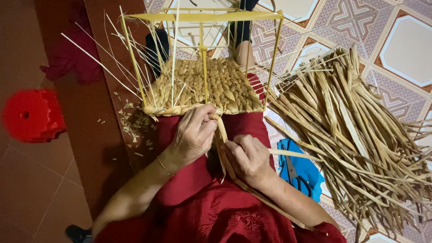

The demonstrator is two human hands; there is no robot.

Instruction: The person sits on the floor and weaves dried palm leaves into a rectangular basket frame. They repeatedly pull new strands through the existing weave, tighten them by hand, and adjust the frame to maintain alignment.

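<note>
A half-woven basket [211, 87] of dried straw sits on my lap, built on a yellow wire frame [202, 17] with thin stakes sticking up. My left hand [193, 135] presses on the basket's near edge and pinches a flat straw strand [221, 135]. My right hand [248, 157] grips the same strand lower down, where it runs toward my lap. A gold bracelet is on my left wrist.
A large pile of dried straw strips [355, 130] lies on the patterned tile floor at right. Black scissors [294, 173] rest on a blue cloth [302, 171] beside my right arm. A red plastic stool [32, 114] stands at left. Straw scraps [132, 123] litter the floor.
</note>
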